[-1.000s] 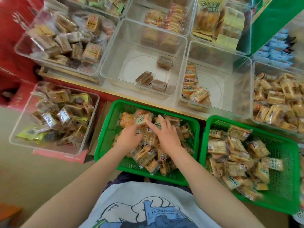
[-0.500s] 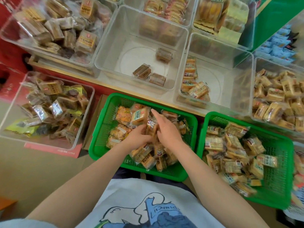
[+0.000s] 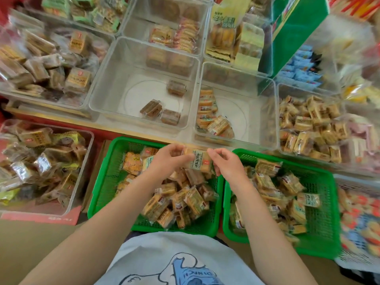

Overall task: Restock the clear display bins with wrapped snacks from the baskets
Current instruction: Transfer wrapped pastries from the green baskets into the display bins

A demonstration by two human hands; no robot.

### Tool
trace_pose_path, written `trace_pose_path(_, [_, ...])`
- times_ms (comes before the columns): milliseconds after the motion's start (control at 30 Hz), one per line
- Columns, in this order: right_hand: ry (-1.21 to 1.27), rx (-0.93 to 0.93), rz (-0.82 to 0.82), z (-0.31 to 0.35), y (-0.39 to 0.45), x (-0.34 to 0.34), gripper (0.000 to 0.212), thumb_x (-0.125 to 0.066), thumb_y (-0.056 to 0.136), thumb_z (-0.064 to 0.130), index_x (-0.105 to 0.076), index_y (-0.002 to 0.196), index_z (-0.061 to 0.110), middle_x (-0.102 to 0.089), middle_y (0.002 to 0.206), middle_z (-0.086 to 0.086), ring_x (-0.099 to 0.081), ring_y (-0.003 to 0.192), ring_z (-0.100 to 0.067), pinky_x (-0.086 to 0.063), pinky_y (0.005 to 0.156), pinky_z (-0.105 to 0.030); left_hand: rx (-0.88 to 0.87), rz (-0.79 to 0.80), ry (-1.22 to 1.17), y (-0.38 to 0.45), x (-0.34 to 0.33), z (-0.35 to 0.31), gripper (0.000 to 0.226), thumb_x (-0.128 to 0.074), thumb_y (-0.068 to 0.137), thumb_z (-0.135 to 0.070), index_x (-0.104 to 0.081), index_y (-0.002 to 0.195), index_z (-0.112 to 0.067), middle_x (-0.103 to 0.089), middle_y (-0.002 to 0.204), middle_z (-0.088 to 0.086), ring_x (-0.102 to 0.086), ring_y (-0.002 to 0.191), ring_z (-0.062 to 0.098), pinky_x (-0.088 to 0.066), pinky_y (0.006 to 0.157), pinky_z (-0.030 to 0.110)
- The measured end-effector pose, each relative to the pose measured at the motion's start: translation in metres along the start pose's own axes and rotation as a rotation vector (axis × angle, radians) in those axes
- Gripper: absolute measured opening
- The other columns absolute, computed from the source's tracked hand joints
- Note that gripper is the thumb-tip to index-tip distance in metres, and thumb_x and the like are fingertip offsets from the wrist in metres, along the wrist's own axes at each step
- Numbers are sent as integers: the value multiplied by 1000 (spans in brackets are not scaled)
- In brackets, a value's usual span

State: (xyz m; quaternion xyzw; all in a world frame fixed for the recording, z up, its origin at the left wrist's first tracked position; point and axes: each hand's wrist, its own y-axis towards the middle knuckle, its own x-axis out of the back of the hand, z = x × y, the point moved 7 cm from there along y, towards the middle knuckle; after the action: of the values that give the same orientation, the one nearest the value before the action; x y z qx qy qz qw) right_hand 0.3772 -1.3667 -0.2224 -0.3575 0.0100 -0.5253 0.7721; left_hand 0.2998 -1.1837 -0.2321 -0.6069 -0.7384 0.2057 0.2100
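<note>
Hands: left point(image 3: 170, 159) and right point(image 3: 225, 163) pinch wrapped snack point(image 3: 198, 160) between them | above green basket point(image 3: 107, 182)

Bright, even, diffuse light fills the scene, and no single source or direction can be made out. Shadows are faint: only soft darkening beneath the wrapped snacks in the nearly empty clear bin point(image 3: 144, 87). That bin is the sharpest area, though its walls carry pale hazy reflections and a milky sheen. Left of it, wrappers glint with small white highlights. Far to the right of it and above it, packets smear into streaks of motion blur, worst at the upper right corner. Wide-angle distortion bows the rows of bins outward from it, and straight edges curve near the frame borders.
</note>
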Motion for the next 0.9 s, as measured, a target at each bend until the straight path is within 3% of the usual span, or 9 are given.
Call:
trace_pose_path(133, [258, 10, 182, 9, 1, 11, 22, -67, 96, 30, -66, 113, 17, -70, 89, -5, -55, 62, -13, -41, 47, -23, -78, 92, 34, 9, -20, -39, 30, -68, 93, -40, -68, 118, -25, -73, 100, -8, -69, 76, 1, -51, 62, 13])
trace_pose_path(233, [270, 12, 143, 22, 13, 27, 22, -68, 95, 26, -65, 114, 15, -75, 97, -7, -59, 64, -16, -44, 51, -25, -227, -103, 136, 24, -16, -59, 43, -59, 99, -34, -52, 140, -22, -60, 125, -7, -60, 110, 9, -50, 85, 21])
trace_pose_path(367, [205, -11, -146, 42, 48, 62, 29, -68, 94, 28, -58, 119, 18, -73, 103, -4, -73, 81, -21, -60, 65, -29, -428, -361, 799, 35, 7, -55, 62, -55, 98, -31, -31, 153, -19, -30, 159, 3, -24, 147, 21, -20, 120, 43])
trace_pose_path(500, [-25, 60, -198, 61, 93, 56, 36, -65, 95, 25, -47, 126, 19, -63, 107, 3, -68, 81, -11, -56, 62, -24, -228, -194, 1324, 42, 18, 4, 87, -43, 97, -37, 15, 158, -18, 22, 165, 5, 23, 151, 22, 1, 124, 52])
trace_pose_path(567, [-288, 44, -165, 53, 111, 42, 34, -64, 95, 26, -49, 125, 18, -64, 113, -1, -66, 90, -17, -58, 77, -35, -221, -141, 1391, 43, 21, 12, 89, -40, 96, -36, 26, 154, -20, 34, 159, 3, 31, 147, 21, 3, 124, 53])
trace_pose_path(633, [-557, 42, -176, 42, 116, 31, 29, -62, 94, 32, -54, 119, 20, -67, 113, -1, -63, 98, -23, -53, 91, -46, -238, -120, 1316, 44, 23, 7, 89, -43, 97, -36, 24, 155, -21, 32, 160, 1, 30, 147, 20, 2, 124, 50])
trace_pose_path(767, [-610, 172, -367, 29, 93, 24, 11, -51, 99, 29, -53, 102, 19, -63, 105, -1, -56, 92, -21, -37, 92, -38, -313, -267, 1141, 32, 30, 10, 80, -46, 97, -28, 2, 160, -17, 15, 166, 3, 15, 153, 20, -7, 126, 43])
trace_pose_path(833, [-642, 291, -433, 20, 74, 18, 20, -41, 102, 30, -55, 97, 17, -62, 102, -2, -55, 98, -24, -34, 102, -41, -235, -356, 1018, 21, 42, 30, 73, -49, 98, -28, -13, 159, -14, 1, 168, 8, -1, 154, 25, -16, 124, 44])
trace_pose_path(900, [-760, 370, -442, 6, 61, 6, 30, -39, 103, 33, -60, 112, 13, -62, 117, -7, -51, 119, -30, -23, 120, -49, -82, -321, 941, 19, 52, 65, 71, -54, 97, -30, -20, 158, -14, -10, 166, 10, -11, 153, 28, -20, 123, 46])
